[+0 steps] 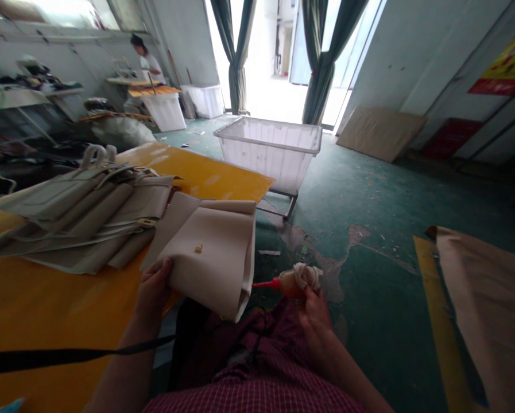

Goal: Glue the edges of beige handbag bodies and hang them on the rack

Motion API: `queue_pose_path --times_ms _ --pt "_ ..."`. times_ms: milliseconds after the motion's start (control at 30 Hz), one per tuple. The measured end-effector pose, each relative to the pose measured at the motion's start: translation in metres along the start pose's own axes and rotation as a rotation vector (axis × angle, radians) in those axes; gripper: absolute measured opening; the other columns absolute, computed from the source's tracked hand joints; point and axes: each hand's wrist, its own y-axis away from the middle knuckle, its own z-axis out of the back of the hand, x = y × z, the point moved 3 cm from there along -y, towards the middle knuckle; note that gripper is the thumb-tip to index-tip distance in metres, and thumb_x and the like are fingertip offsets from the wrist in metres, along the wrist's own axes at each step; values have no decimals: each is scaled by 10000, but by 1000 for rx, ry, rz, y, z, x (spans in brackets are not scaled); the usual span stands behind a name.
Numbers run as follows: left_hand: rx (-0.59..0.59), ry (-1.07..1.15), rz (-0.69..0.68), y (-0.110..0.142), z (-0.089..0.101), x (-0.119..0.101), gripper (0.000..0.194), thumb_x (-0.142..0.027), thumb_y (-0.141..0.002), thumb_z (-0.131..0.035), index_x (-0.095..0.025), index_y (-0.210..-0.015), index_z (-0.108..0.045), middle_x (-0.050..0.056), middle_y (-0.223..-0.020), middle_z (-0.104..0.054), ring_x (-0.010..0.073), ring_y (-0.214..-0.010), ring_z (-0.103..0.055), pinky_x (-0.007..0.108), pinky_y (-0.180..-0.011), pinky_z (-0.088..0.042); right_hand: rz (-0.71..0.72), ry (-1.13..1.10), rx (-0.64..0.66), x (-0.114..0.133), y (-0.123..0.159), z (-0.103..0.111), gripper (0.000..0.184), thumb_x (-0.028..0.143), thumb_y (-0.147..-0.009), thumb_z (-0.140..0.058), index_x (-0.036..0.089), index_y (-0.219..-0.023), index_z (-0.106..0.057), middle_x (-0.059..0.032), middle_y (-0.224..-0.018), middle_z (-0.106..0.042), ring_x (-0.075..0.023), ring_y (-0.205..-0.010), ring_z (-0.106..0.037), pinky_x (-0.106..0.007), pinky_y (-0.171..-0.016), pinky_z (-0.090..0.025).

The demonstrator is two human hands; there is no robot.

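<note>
My left hand [154, 289] holds a folded piece of beige material [209, 255], gripping its near edge. A small tan speck [198, 248] lies on top of that piece. My right hand [313, 312] grips a plastic squeeze bottle [288, 284] with a red nozzle, partly wrapped in a crumpled cloth [308, 275]. The nozzle points left toward the beige piece, with a small gap between them. A stack of flat beige bag-like pieces with looped handles [80, 212] lies on the yellow table [205, 172], left of my left hand.
A black strap [46, 358] crosses the table's near part. A translucent plastic bin [270, 149] on a metal frame stands beyond the table. Further back, a person [147, 60] stands near white bins [165, 109]. A yellow board with brown sheet [476, 310] stands to the right.
</note>
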Motion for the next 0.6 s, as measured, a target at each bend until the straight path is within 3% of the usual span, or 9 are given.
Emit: queue_pose_path --times_ms 200,400,467,600 --pt "-39 46 26 -6 3 5 575 -503 -268 -992 -158 -648 -733 38 -635 -697 143 -538 -575 227 -469 -474 86 -13 20 -9 -24 -16 434 314 -530 -883 258 -904 -671 83 -890 -713 -107 -751 -637 -218 -730 -554" --pt "-45 42 18 -4 0 3 656 -559 -225 -987 -140 -661 -733 37 -643 -690 145 -549 -577 242 -499 -484 57 -8 -92 -21 -36 -14 474 324 -465 -883 232 -870 -654 68 -822 -714 -138 -718 -647 -221 -604 -533" --pt "-28 54 38 -3 -2 2 669 -558 -227 -989 -130 -674 -735 28 -642 -686 135 -557 -577 229 -513 -485 30 4 -59 -24 -31 -6 482 325 -473 -896 231 -883 -661 71 -822 -723 -135 -716 -654 -218 -615 -544" --pt "-20 49 39 -5 -2 4 684 -563 -230 -989 -122 -687 -735 23 -638 -680 123 -545 -562 213 -483 -455 -96 21 136 -29 -10 10 437 384 -544 -910 208 -886 -704 36 -841 -756 -142 -690 -677 -244 -670 -589"
